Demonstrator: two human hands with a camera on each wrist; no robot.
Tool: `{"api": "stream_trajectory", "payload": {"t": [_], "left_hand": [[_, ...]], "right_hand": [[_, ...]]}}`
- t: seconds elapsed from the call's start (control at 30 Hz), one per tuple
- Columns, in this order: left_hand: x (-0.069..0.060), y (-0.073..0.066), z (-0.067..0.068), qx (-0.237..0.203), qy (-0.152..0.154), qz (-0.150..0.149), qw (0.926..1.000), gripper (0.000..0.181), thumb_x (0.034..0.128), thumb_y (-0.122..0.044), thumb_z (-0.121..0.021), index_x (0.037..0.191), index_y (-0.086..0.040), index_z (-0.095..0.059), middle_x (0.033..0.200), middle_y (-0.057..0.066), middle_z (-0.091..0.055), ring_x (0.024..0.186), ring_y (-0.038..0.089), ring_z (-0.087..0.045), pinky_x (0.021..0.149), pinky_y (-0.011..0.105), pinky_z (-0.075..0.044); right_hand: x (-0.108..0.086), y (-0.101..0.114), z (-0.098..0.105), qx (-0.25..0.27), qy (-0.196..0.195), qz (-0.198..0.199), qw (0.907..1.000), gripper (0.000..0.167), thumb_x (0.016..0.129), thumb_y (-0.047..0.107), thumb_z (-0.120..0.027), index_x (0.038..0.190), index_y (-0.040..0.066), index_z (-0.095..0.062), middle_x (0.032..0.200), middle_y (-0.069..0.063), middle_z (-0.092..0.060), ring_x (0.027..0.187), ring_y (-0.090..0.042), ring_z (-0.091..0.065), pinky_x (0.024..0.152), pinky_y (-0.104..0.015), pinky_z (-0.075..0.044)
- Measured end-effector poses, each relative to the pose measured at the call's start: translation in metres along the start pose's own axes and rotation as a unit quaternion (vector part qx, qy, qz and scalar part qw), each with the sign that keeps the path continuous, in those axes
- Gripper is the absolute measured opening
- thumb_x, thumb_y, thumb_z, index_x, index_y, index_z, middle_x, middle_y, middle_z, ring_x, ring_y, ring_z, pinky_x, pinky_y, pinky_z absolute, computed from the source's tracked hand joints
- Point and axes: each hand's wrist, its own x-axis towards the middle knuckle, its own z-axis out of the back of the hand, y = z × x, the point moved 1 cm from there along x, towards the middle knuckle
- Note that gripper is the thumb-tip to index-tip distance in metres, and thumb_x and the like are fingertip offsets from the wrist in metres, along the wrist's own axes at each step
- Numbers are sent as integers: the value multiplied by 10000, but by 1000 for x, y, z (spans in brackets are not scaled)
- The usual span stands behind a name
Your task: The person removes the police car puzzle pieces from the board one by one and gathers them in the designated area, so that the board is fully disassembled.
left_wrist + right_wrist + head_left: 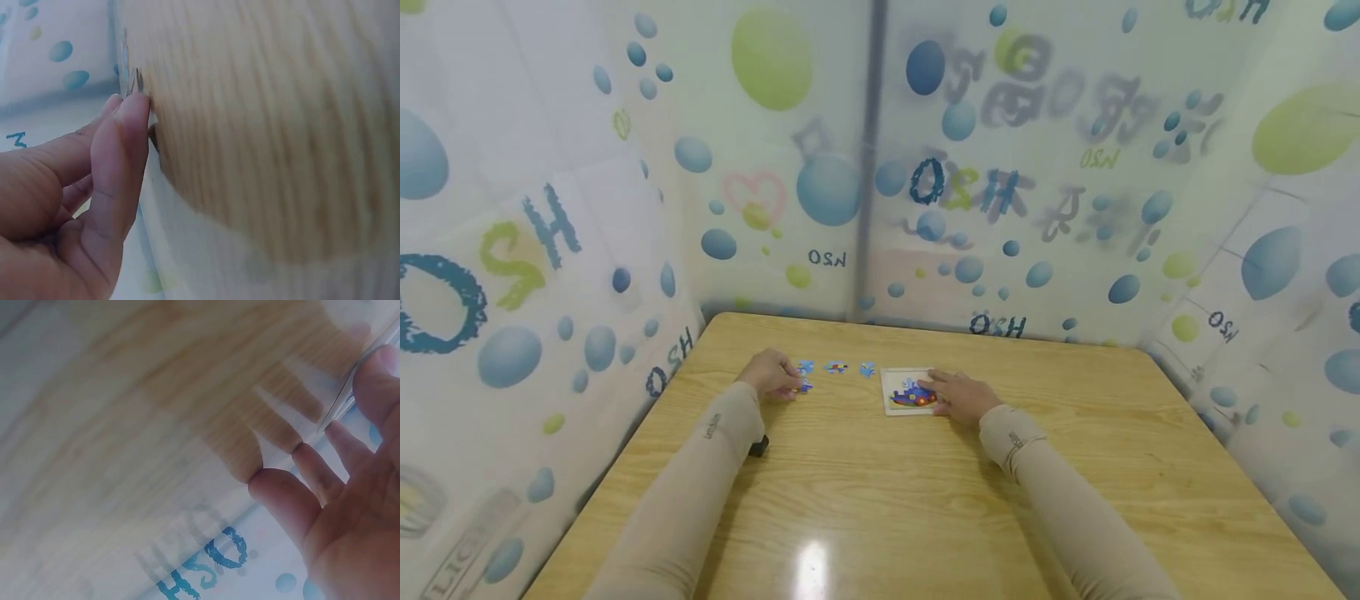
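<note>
My left hand (769, 375) pinches a small blue jigsaw piece (806, 386) between thumb and fingertips, low over the left part of the table. In the left wrist view the jigsaw piece (134, 82) shows only as a thin edge past the fingertips. A square jigsaw board (886, 393) with a pale frame and a blue boat picture lies flat on the table. Across its right side rests my right hand (962, 397), fingers spread, covering part of the picture. The right wrist view shows the board's edge (344, 400) beside the thumb, and other fingertips touching the table.
Loose jigsaw pieces lie in a row between hand and board: a blue one (806, 367), a multicoloured one (836, 367) and another blue one (867, 369). The wooden table (880, 500) meets a patterned curtain (820, 250) at the back. Beneath the left wrist shows a small black object (759, 447).
</note>
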Motion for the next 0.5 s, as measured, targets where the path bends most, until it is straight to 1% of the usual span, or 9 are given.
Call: {"api": "stream_trajectory", "payload": {"t": [0.1, 0.23, 0.33, 0.43, 0.5], "left_hand": [[1, -1, -1, 331, -174, 51, 9993, 115, 901, -7, -749, 976, 60, -693, 935, 154, -693, 626, 147, -672, 614, 263, -595], [3, -5, -4, 760, -343, 37, 9965, 116, 884, -6, -764, 968, 62, -719, 868, 143, -710, 599, 149, -660, 580, 253, -582], [4, -5, -7, 1017, -406, -91, 9939, 153, 860, 10, -779, 989, 74, -728, 877, 174, -725, 589, 153, -668, 568, 256, -581], [6, -5, -9, 1138, -439, -197, 9923, 175, 840, 27, -788, 998, 75, -728, 932, 196, -729, 606, 163, -675, 571, 260, -582], [7, -4, -9, 1191, -450, -277, 9915, 167, 839, 29, -788, 990, 71, -730, 938, 192, -728, 614, 168, -676, 571, 260, -581]], "right_hand": [[0, 0, 0, 72, 26, -49, 10000, 585, 1020, 374, -601, 1561, 251, -414, 1639, -47, -327, 1400, -380, -427, 1013, -599, -467], [-1, 0, -1, 43, 6, -45, 10000, 584, 1022, 373, -599, 1561, 249, -414, 1638, -51, -330, 1404, -390, -424, 1012, -602, -468], [-1, -1, -1, 47, -4, -19, 10000, 587, 1018, 373, -604, 1559, 240, -419, 1633, -60, -338, 1400, -404, -427, 998, -610, -474], [-2, -1, -1, 104, -9, -9, 9999, 585, 1017, 372, -608, 1556, 238, -424, 1632, -61, -340, 1398, -403, -429, 1007, -610, -468], [-1, -1, -1, 111, -11, -4, 9999, 582, 1019, 372, -605, 1556, 238, -424, 1633, -58, -338, 1398, -395, -431, 1014, -607, -464]]}}
